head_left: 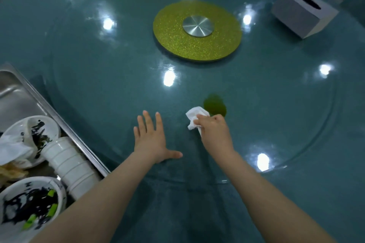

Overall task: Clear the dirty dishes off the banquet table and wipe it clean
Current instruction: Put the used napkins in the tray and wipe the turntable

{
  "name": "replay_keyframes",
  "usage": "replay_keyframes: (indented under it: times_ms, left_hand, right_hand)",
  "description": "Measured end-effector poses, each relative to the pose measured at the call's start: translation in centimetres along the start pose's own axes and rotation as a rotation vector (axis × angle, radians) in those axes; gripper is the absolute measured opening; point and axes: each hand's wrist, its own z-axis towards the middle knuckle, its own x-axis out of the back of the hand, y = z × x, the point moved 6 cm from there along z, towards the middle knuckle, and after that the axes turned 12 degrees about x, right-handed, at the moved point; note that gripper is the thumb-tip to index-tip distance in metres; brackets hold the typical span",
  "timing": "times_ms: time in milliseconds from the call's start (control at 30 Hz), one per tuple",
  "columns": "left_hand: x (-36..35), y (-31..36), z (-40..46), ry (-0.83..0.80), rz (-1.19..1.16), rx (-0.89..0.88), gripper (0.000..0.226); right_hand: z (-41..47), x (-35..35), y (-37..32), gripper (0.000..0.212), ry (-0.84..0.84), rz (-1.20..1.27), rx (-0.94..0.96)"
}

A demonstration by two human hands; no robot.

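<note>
My right grip [214, 131] pinches a tissue [195, 117] on the desk [98, 65], touching a green spill [215, 105]. My left grip [151, 140] lies spread flat. Dirty dishes [29, 205] sit in the tray [65, 124].

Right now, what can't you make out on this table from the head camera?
- Metal tray and patterned white bowl: cut off by the left edge.
- Green spill: near side hidden by the crumpled white tissue in the right hand's grip.
- Glass under the flat left hand: hidden.
</note>
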Motion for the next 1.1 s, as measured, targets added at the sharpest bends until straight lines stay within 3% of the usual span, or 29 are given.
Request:
replay_keyframes:
  times_ms: [267,733,1000,1100]
  left_hand:
    - [0.9,-1.7,0.8,0.038,-0.007,-0.006,0.146]
    - [2.8,-4.8,2.7,0.045,0.051,-0.049,0.146]
    - [2.8,-5.7,3.4,0.056,0.051,-0.061,0.146]
    - [2.6,-5.9,3.6,0.058,0.061,-0.065,0.145]
  right_hand:
    - [9.6,-0.2,2.6,0.034,-0.019,0.013,-0.171]
    - [-3.1,-1.0,-0.6,0.022,-0.055,0.026,-0.025]
    - [7.1,-0.1,0.8,0.033,-0.005,-0.094,-0.029]
    - [11.1,0.7,1.7,0.048,0.001,-0.15,-0.003]
